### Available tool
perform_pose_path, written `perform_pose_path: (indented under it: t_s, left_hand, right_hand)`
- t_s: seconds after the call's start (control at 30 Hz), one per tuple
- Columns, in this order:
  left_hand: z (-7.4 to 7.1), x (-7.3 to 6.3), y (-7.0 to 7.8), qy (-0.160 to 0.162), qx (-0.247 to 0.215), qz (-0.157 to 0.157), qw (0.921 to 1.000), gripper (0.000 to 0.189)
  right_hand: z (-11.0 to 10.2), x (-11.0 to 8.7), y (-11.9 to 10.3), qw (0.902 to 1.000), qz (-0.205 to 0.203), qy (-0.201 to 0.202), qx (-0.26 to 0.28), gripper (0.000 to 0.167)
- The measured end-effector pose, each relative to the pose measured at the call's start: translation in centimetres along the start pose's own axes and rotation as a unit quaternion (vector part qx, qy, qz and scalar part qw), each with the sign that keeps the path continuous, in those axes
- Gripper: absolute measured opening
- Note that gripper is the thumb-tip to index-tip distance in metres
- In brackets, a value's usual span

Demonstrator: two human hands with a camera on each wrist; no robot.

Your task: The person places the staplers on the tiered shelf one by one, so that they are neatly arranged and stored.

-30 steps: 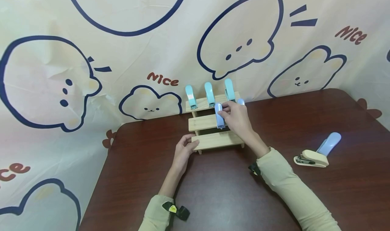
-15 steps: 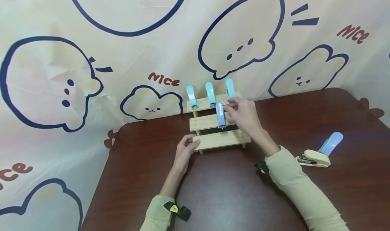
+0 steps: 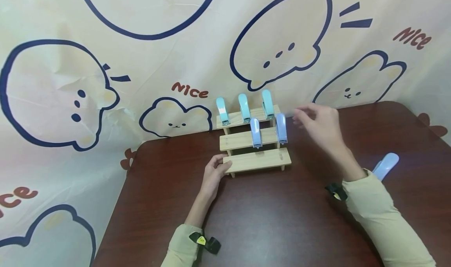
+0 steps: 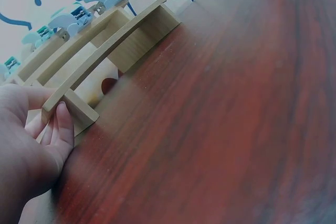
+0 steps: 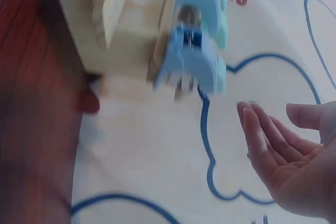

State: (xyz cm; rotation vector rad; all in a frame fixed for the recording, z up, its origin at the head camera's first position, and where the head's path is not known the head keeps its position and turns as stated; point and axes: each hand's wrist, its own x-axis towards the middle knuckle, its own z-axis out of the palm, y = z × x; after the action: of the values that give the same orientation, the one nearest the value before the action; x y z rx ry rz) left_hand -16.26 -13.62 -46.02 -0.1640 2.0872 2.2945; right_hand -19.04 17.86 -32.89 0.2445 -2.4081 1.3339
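Observation:
A three-tier wooden display stand (image 3: 257, 160) stands on the table near the wall. On its top step are several turquoise staplers (image 3: 244, 107). Two periwinkle-blue staplers rest on the middle step: one near the centre (image 3: 256, 133), the other at the right end (image 3: 281, 128). With thumb and fingers, my left hand (image 3: 213, 175) grips the left end of the bottom step; the left wrist view shows this hand (image 4: 37, 140) at the board's corner. My right hand (image 3: 322, 128) is in the air right of the stand, holding nothing, its fingers loosely bent and apart from the staplers.
Another blue stapler (image 3: 386, 166) lies on the dark wood table (image 3: 260, 216) at the right, partly hidden behind my right sleeve. A cloth printed with cartoon shapes (image 3: 169, 59) hangs close behind the stand.
My right hand has let go of the middle-step staplers and moved right, away from the stand. The right-end blue stapler is now uncovered. My left hand stays on the stand.

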Motion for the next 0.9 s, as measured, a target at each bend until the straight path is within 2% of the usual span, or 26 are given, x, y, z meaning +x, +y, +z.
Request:
perform_pose_path:
  t_s: [0.23,0.53,0.73,0.9]
  left_hand:
    - [0.0,0.0,0.0,0.0,0.002,0.002,1.0,0.036]
    - [0.2,0.0,-0.1,-0.003,0.001,-0.002,1.0,0.037]
    - [0.1,-0.1,0.0,-0.001,0.0,0.002,1.0,0.036]
    - [0.0,0.0,0.0,-0.002,0.003,0.003,1.0,0.036]
  right_hand:
    - [-3.9,-0.2,2.2,0.9995,0.011,0.027,-0.015,0.032]
    - [-8.5,-0.7,5.1,0.9957,0.084,0.023,-0.032,0.044]
    - [-10.4,-1.0,6.8,0.9945,0.101,0.009,-0.028,0.048]
    - [-11.6,-1.0,7.9,0.9902,0.133,0.014,-0.04,0.055]
